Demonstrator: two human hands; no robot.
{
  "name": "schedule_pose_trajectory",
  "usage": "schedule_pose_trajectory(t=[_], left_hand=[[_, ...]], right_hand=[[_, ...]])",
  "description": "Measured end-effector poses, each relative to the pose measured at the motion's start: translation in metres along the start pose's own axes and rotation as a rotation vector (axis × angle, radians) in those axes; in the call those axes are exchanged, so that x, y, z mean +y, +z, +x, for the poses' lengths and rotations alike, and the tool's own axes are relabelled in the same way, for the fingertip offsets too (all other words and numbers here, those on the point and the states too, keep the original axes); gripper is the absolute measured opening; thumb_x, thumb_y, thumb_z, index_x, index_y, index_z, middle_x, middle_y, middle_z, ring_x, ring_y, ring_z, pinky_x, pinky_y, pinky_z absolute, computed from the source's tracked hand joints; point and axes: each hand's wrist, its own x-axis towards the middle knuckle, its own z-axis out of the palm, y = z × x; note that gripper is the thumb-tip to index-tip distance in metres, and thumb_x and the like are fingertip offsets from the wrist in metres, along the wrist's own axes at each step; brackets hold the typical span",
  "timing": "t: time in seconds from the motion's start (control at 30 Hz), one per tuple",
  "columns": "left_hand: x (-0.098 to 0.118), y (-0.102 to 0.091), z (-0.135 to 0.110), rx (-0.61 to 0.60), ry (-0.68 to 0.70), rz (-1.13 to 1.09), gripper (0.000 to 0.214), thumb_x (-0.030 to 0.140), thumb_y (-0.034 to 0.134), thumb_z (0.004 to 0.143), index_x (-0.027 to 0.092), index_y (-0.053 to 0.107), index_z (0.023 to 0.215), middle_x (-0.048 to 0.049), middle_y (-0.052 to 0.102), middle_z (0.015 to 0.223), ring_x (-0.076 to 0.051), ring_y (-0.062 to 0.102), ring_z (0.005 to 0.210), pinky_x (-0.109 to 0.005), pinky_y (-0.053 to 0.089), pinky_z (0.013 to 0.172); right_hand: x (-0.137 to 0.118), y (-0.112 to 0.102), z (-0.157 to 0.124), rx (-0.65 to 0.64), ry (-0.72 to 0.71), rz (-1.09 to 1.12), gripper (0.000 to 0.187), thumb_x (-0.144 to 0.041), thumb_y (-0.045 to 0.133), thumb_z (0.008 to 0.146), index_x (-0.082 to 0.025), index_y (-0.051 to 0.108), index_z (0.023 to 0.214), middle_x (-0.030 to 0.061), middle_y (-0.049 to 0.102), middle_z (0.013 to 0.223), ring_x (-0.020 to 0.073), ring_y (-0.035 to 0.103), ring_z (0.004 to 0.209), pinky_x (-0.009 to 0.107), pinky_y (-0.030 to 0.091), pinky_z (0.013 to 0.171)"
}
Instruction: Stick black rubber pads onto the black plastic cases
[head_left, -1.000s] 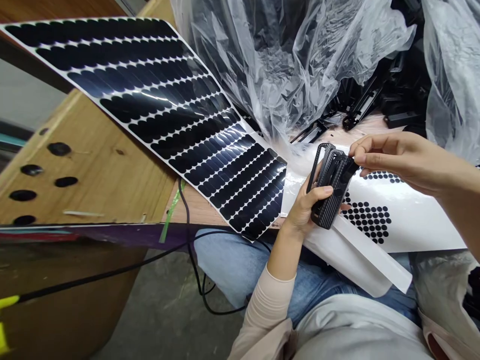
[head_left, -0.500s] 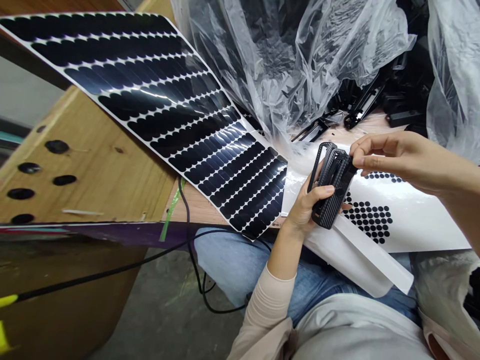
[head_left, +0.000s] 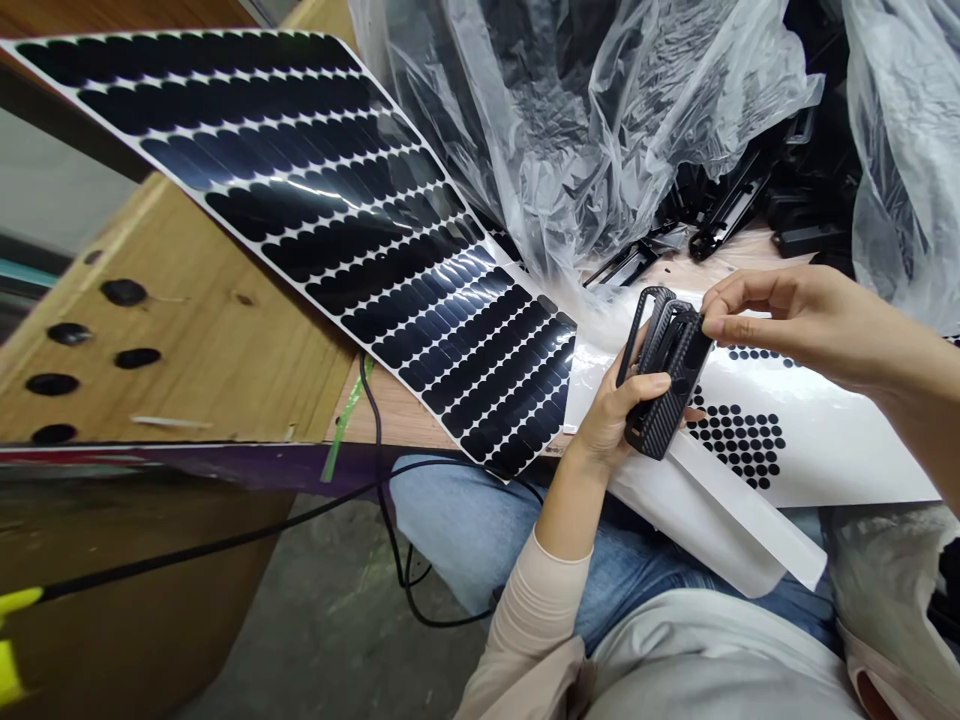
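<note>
Black carbon-fibre-textured plastic frame point(head_left: 664, 375) stands nearly upright, held in the air between the person's two bare hands. The left hand point(head_left: 611, 420) is closed around its lower part, with the thumb lying across the front and the fingers behind. The right hand point(head_left: 787, 318) comes in from the side, pinching the top end between thumb and fingertips.

Just below the hands lies a glossy white backing sheet point(head_left: 817, 440) printed with rows of small black dots, and a folded white strip point(head_left: 720, 520) rests across the lap. A long sheet of black oval stickers point(head_left: 337, 230) stretches away to the left, overlapping a wooden board with drilled holes point(head_left: 210, 370). Beyond the hands, clear plastic bags point(head_left: 555, 130) spill around a heap of black plastic parts point(head_left: 731, 205). Below, blue jeans point(head_left: 465, 530) and a beige sleeve point(head_left: 532, 640) show, with a black cable point(head_left: 225, 540) crossing toward the knee.
</note>
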Motion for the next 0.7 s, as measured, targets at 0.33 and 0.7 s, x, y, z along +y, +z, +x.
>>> schedule_pose_trajectory(t=[0.33, 0.7], left_hand=[[-0.001, 0.0, -0.001, 0.031, -0.004, 0.009, 0.085, 0.038, 0.088, 0.075, 0.023, 0.054, 0.153, 0.0021, 0.071, 0.089, -0.013, 0.068, 0.059, -0.037, 0.068, 0.072], [-0.003, -0.001, 0.0, 0.021, 0.01, -0.002, 0.086, 0.037, 0.088, 0.076, 0.024, 0.054, 0.154, 0.0018, 0.07, 0.09, -0.013, 0.067, 0.058, -0.04, 0.07, 0.074]], right_hand=[[0.004, 0.005, -0.003, 0.089, -0.042, -0.035, 0.053, -0.073, 0.093, 0.07, -0.022, 0.081, 0.078, 0.0064, 0.077, 0.088, 0.0229, 0.069, 0.082, 0.037, 0.057, 0.074], [0.008, 0.009, -0.011, 0.145, -0.208, -0.175, 0.028, -0.053, 0.085, 0.09, -0.025, 0.081, 0.085, 0.0048, 0.079, 0.092, 0.0243, 0.073, 0.084, 0.043, 0.063, 0.086]])
